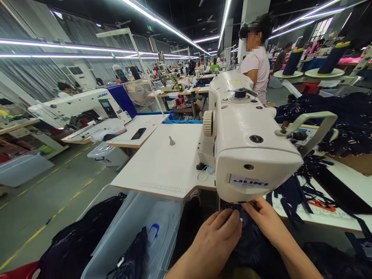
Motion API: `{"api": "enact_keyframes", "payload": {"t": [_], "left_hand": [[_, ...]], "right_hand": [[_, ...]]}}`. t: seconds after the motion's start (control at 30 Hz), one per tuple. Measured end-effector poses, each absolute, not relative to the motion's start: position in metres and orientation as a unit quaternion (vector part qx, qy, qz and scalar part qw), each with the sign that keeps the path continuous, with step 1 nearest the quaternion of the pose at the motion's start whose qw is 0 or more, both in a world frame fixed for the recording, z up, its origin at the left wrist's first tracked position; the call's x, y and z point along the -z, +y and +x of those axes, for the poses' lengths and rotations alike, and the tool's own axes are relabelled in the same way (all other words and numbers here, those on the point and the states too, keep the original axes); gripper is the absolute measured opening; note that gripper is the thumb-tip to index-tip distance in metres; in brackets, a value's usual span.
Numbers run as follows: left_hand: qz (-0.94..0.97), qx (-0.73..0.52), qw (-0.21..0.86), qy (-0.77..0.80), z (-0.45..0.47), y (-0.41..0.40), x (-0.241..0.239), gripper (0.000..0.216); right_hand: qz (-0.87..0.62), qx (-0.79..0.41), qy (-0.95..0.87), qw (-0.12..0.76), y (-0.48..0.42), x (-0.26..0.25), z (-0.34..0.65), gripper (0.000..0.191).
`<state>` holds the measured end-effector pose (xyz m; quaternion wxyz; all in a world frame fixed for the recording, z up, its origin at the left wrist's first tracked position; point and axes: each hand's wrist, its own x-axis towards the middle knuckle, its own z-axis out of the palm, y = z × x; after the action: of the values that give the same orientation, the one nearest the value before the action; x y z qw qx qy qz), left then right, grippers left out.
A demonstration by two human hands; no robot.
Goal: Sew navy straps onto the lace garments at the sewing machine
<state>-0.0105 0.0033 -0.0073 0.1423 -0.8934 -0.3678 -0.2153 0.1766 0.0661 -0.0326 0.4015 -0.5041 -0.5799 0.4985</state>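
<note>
A white JUKI sewing machine [258, 170] stands before me, its head directly above my hands. Under the head lies a dark navy fabric piece [249, 236], which hangs down toward my lap. My left hand [217, 234] is closed on the fabric, fingers curled just left of the needle area. On the other side, my right hand [261, 215] pinches the same fabric close beneath the machine head. The needle and the exact spot under it are hidden by the head and my fingers.
To the left is a clear plastic bin [162, 232] with navy pieces inside. A small metal key-like tool [171, 141] lies on the white table [157, 162]. Navy straps [293, 193] and red-handled scissors [322, 204] lie at right. A person [257, 69] stands behind the machine.
</note>
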Motion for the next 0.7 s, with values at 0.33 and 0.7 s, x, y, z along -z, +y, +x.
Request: {"api": "enact_keyframes", "payload": {"t": [0.33,0.7], "left_hand": [[-0.919,0.158,0.179,-0.315,-0.022,-0.007,0.000,0.036],[-0.864,0.305,0.187,-0.354,-0.021,-0.007,0.042,0.037]], "right_hand": [[-0.535,-0.486,-0.549,0.419,0.064,0.029,0.170,0.032],[-0.548,-0.351,-0.651,0.390,0.061,0.033,0.187,0.022]]}}
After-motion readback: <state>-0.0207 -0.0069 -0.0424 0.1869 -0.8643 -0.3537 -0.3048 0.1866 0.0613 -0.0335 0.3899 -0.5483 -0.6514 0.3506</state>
